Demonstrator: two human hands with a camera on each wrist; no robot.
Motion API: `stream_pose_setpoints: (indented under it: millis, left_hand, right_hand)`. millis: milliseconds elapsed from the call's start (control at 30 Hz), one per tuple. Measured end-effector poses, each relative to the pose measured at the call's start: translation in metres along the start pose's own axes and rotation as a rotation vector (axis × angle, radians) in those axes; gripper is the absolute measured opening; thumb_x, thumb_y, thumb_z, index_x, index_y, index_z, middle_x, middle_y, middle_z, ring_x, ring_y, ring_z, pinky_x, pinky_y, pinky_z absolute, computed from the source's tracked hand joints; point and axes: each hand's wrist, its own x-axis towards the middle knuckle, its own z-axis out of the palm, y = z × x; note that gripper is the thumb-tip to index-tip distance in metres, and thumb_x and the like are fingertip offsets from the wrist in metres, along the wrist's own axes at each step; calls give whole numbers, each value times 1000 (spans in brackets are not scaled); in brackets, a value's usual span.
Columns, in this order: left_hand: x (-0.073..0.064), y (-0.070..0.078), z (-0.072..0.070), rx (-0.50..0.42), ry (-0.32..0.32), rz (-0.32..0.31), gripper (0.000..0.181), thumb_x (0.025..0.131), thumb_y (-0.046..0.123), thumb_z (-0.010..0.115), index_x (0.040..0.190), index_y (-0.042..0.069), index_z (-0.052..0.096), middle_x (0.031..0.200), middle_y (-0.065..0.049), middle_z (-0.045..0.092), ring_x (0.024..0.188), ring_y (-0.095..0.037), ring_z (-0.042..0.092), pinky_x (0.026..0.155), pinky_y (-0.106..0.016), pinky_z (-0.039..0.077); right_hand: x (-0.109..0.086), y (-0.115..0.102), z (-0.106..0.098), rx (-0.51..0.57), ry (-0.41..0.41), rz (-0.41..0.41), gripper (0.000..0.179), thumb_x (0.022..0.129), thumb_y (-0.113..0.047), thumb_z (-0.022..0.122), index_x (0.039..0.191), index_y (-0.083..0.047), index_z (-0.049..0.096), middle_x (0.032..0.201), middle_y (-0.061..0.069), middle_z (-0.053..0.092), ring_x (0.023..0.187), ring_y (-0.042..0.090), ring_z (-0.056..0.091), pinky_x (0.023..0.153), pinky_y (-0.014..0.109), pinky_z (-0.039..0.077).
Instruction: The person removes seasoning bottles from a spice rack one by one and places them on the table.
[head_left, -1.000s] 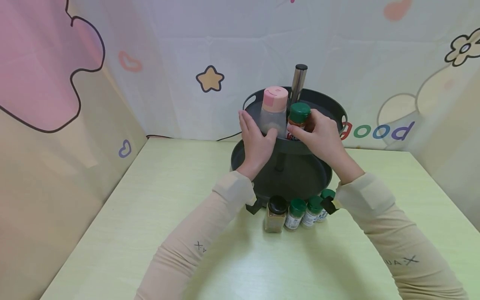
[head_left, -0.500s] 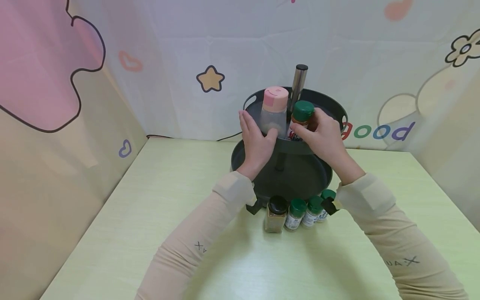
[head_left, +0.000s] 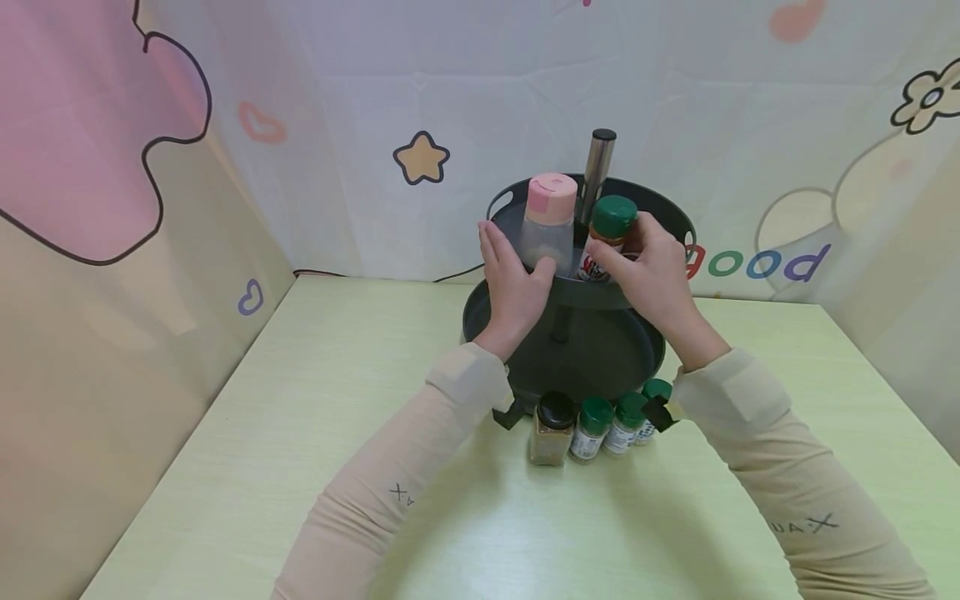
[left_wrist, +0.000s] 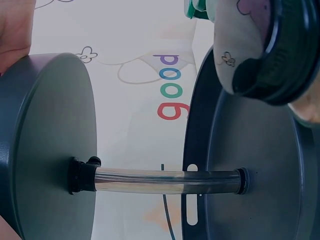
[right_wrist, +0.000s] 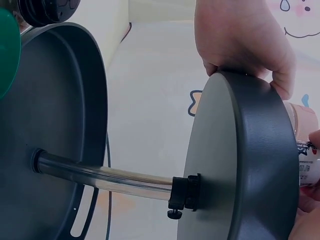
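Note:
My right hand [head_left: 652, 262] pinches a green-capped spice jar [head_left: 613, 218] between thumb and fingers, over the upper tray [head_left: 660, 200] of a black two-tier stand. The jar leans slightly; its base is hidden behind the tray's rim. Left of it a clear bottle with a pink cap [head_left: 551, 200] stands upright in the same tray. My left hand [head_left: 517, 287] rests at the tray's left rim beside this bottle, fingers straight, thumb across the bottle's front. Part of the jar's printed label [right_wrist: 306, 170] shows in the right wrist view.
Below is the stand's lower tray [head_left: 592, 354], with a steel pole [head_left: 597, 162] rising at the back. On the table before it stand a square jar with a black lid [head_left: 552, 429] and several green-capped jars [head_left: 591, 427]. A patterned cloth [head_left: 337, 167] hangs behind.
The green-capped jar has shifted a little right and up with my right hand's fingers, away from the pink-capped bottle. My left hand has stayed in place.

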Motion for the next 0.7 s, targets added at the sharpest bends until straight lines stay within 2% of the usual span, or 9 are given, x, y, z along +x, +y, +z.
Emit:
stream_pose_setpoints:
  millis: [233, 500, 700]
  left_hand:
    - [-2, 1, -1, -4, -1, 2, 85, 83, 27, 48, 141, 20, -13, 147, 11, -18, 137, -14, -5, 111, -40, 9]
    - [1, -2, 0, -1, -10, 2, 86, 82, 28, 50, 141, 19, -13, 148, 9, -17, 137, -15, -5, 111, -40, 9]
    - [0, -1, -1, 6, -8, 3, 86, 83, 28, 49, 141, 19, -12, 148, 10, -17, 137, -15, -4, 111, -41, 10]
  right_hand:
    - [0, 1, 0, 23, 33, 6, 47, 82, -37, 57, 115, -4, 50, 105, 12, 60, 89, 17, 55, 83, 35, 47]
    - [2, 3, 1, 61, 60, 2, 42, 84, -32, 57, 114, -5, 51, 104, 11, 60, 84, 8, 53, 76, 18, 44]
    - [0, 1, 1, 97, 71, 21, 44, 84, -36, 55, 117, -7, 50, 106, 11, 59, 84, 9, 53, 78, 22, 46]
